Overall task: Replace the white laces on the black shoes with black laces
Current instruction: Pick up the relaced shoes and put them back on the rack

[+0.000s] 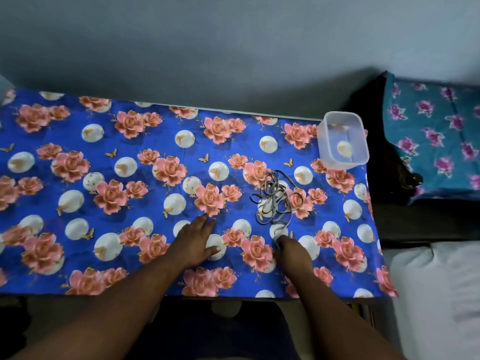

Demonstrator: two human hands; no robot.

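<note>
One tangled pile of laces lies on the cloth, near a tub. The right hand pinches one lace end. The left hand lies flat and open. Pulling hard could make knots. No shoes show.

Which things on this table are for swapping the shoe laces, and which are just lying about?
For the job:
- tangle of grey laces on the floral cloth, one end pinched by the right hand
- left hand, resting flat on the cloth
No shoes are in view.

Lying about:
- clear plastic tub at the far right corner
- floral tablecloth
- teal flowered pillow off to the right
</note>
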